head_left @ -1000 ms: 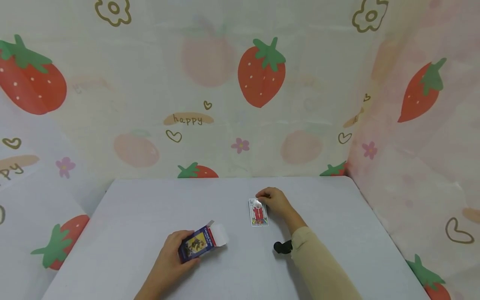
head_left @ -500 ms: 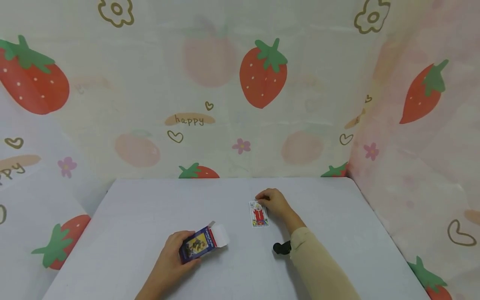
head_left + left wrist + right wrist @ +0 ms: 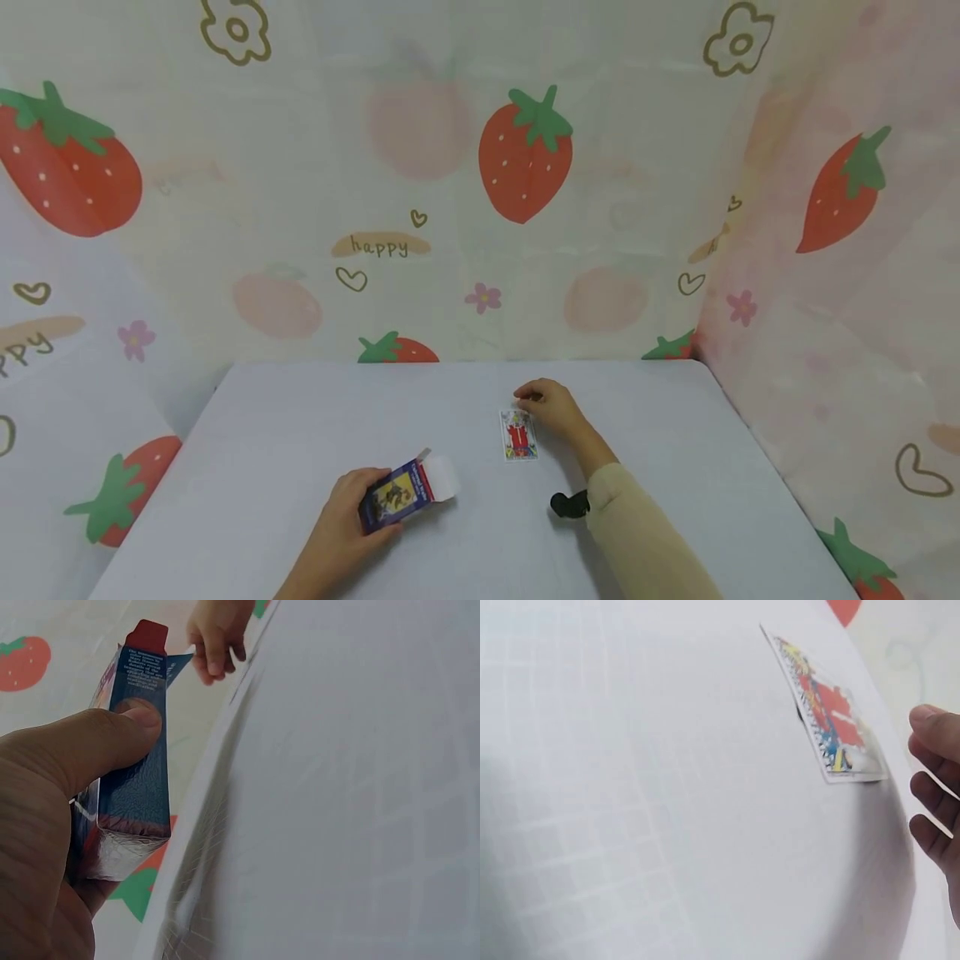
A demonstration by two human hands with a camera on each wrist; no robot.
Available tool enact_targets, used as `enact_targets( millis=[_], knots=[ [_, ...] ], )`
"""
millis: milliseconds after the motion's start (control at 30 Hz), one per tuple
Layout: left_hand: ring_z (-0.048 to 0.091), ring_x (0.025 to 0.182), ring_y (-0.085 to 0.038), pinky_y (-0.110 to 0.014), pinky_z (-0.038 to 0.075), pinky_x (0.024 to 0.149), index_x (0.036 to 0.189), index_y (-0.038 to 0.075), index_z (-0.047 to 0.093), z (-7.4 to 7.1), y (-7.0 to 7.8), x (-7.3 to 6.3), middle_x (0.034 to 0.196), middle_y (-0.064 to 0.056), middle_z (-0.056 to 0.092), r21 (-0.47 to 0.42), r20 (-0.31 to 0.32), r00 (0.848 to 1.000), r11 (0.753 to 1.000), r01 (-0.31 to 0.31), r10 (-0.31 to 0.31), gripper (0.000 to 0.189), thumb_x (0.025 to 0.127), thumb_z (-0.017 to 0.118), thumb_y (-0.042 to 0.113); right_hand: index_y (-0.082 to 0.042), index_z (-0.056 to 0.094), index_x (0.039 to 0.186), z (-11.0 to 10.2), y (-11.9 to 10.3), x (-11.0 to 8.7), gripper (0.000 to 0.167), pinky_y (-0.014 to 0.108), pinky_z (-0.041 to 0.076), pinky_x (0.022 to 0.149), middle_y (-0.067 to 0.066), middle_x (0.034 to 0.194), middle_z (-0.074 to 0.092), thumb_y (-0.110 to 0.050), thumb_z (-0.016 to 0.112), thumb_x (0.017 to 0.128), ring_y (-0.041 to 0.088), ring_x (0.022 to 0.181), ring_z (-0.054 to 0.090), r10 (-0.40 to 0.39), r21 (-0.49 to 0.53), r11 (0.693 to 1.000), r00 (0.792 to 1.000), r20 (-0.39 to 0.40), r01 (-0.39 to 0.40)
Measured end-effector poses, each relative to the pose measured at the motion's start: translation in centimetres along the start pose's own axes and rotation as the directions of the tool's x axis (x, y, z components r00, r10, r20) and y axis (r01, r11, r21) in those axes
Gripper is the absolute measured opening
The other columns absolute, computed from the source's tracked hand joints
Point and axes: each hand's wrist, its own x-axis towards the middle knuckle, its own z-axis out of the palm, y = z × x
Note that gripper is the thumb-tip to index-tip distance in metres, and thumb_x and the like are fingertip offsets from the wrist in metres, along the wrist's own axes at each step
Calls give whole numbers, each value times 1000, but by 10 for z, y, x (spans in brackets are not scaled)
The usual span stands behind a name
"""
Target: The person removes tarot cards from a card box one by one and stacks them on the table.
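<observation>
Strawberry-printed backdrop (image 3: 442, 200): behind the table, slightly lower in the head view than half a second ago
White table (image 3: 487, 542): under both hands, its far edge shifted down with the backdrop
Pale sleeve (image 3: 645, 533): on the right arm, a black piece (image 3: 569, 505) beside its cuff
Left hand (image 3: 347, 517): gripping the box, thumb along one narrow side, grip unchanged
Right hand (image 3: 553, 408): fingers loosely bent and holding nothing visible; they overlapped the card's top corner one second ago, now they sit just past its upper edge, apart from it
Blue box (image 3: 396, 497): tilted, white flap (image 3: 442, 479) open towards the right, as before
Picture card (image 3: 520, 436): lying on the table, right of the box, red figure upward; the earlier glare near its top has gone
</observation>
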Motion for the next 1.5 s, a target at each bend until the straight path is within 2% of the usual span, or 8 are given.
enact_targets(
  millis=[67, 233, 400, 833, 1067, 1267, 1367, 1500],
  knots=[
    [52, 122, -13, -43, 50, 100, 138, 15, 56, 0, 0, -1, 133, 5, 60, 2, 2, 1000, 1000, 4, -4, 80, 70, 96, 26, -12, 77, 107, -1, -4, -3, 12, 39, 52, 88, 1, 103, 70, -14, 73, 96, 19, 97, 62, 3, 2, 1000, 1000, -13, -3],
    [51, 121, -13, -37, 48, 99, 138, 15, 56, -1, 0, -3, 133, 4, 60, 6, -1, 1000, 1000, 2, -2, 79, 70, 96, 26, -16, 77, 108, -2, -12, -13, 13, 40, 51, 88, -1, 104, 70, -17, 73, 96, 19, 100, 61, 17, 27, 1000, 999, -50, -16],
    [51, 121, -13, -39, 48, 99, 138, 14, 57, 0, 1, -5, 133, 4, 60, 4, 3, 1000, 1000, 17, -17, 79, 69, 96, 25, -17, 77, 106, 2, -18, -22, 12, 40, 50, 90, -2, 104, 71, -18, 74, 94, 18, 101, 61, -16, 42, 999, 996, -87, 20],
    [51, 122, -15, -43, 48, 100, 138, 13, 58, -1, 1, -5, 133, 3, 60, 6, -1, 1000, 1000, 31, -31, 80, 68, 97, 25, -15, 77, 106, 2, -47, -53, 13, 41, 49, 92, -6, 101, 70, -18, 76, 94, 15, 100, 60, -91, 77, 992, 990, -111, 100],
    [52, 124, -16, -49, 49, 102, 138, 13, 58, -2, 2, -4, 134, 4, 59, -17, 10, 998, 998, 68, -68, 80, 69, 97, 24, -17, 76, 105, 1, -62, -65, 13, 49, 51, 94, -7, 101, 71, -15, 77, 92, 23, 103, 62, -122, 115, 984, 984, -129, 137],
    [51, 124, -15, -47, 48, 102, 138, 14, 57, -1, 2, -2, 135, 5, 59, -19, 0, 999, 998, 54, -54, 80, 69, 96, 23, -19, 76, 105, 2, -71, -75, 13, 56, 50, 93, -9, 102, 71, -17, 77, 92, 28, 105, 62, -145, 158, 973, 980, -138, 167],
    [51, 124, -14, -46, 49, 101, 139, 14, 56, -1, 1, -1, 135, 6, 58, -17, -1, 999, 999, 49, -49, 80, 70, 96, 24, -19, 76, 107, 5, -76, -80, 15, 53, 51, 92, -9, 103, 70, -19, 77, 92, 26, 106, 62, -141, 179, 970, 982, -128, 162],
    [51, 124, -14, -45, 48, 101, 139, 16, 56, -1, 0, 1, 134, 6, 58, -15, -5, 999, 999, 43, -43, 80, 70, 96, 24, -25, 76, 107, 11, -81, -85, 15, 40, 51, 90, -13, 104, 68, -22, 78, 92, 19, 106, 60, -124, 180, 973, 985, -121, 145]
  ],
)
